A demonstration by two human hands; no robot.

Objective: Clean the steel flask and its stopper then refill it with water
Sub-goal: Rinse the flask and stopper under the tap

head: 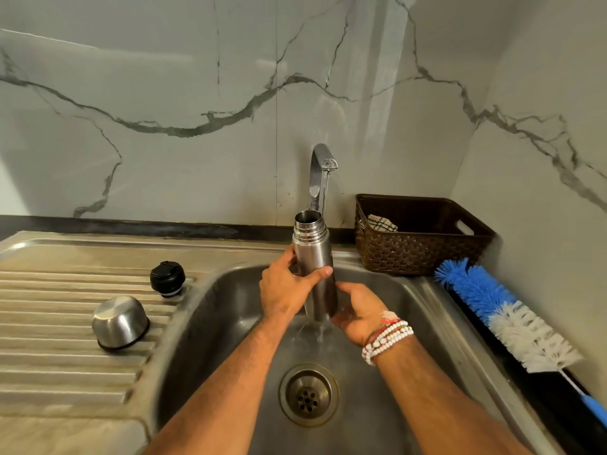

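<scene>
Grey-veined marble wall [164,93] fills the background and turns a corner on the right. Below it we see a steel sink [210,310], with a ribbed drainboard [65,323] to the left of the basin. A brown woven basket [410,254] sits at the back right corner of the sink, with a patterned cloth [381,223] lying inside it. Just in front of the basket, a blue and white bottle brush [499,310] lies along the dark counter strip on the right.

Over the basin we hold the steel flask [313,247] nearly upright, its open threaded mouth just in front of the tap [320,169] spout. Our left hand [285,290] grips the flask around its middle, the thumb laid across the front. Our right hand [358,313] cups the lower body near the base, fingers curled round it. Water [323,330] falls from under the flask into the basin, toward the round drain [308,394].

On the drainboard a steel cup [120,323] rests mouth down, tilted a little. Near it, closer to the wall and just beside the basin edge, the black stopper [167,279] stands apart from the flask. White and red bead bracelets [387,338] circle our right wrist.
</scene>
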